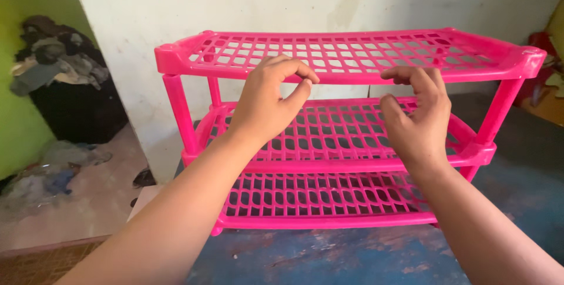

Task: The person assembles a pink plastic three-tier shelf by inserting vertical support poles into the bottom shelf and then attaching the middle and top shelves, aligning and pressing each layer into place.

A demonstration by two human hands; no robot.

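A bright pink plastic rack [352, 73] with three slatted shelves stands on a blue-grey floor against a white wall. My left hand [267, 103] hovers in front of the top shelf's front edge, left of centre, fingers curled and apart, holding nothing. My right hand [418, 114] is level with it, right of centre, fingers also curled and apart, empty. Whether either hand touches the shelf edge I cannot tell. My forearms hide parts of the middle and bottom shelves.
A black bin [76, 109] heaped with grey and dark clothes stands at the left by a green wall. More cloth [53, 170] lies on the pale floor below it. Red and yellow items [543, 79] sit at the right edge.
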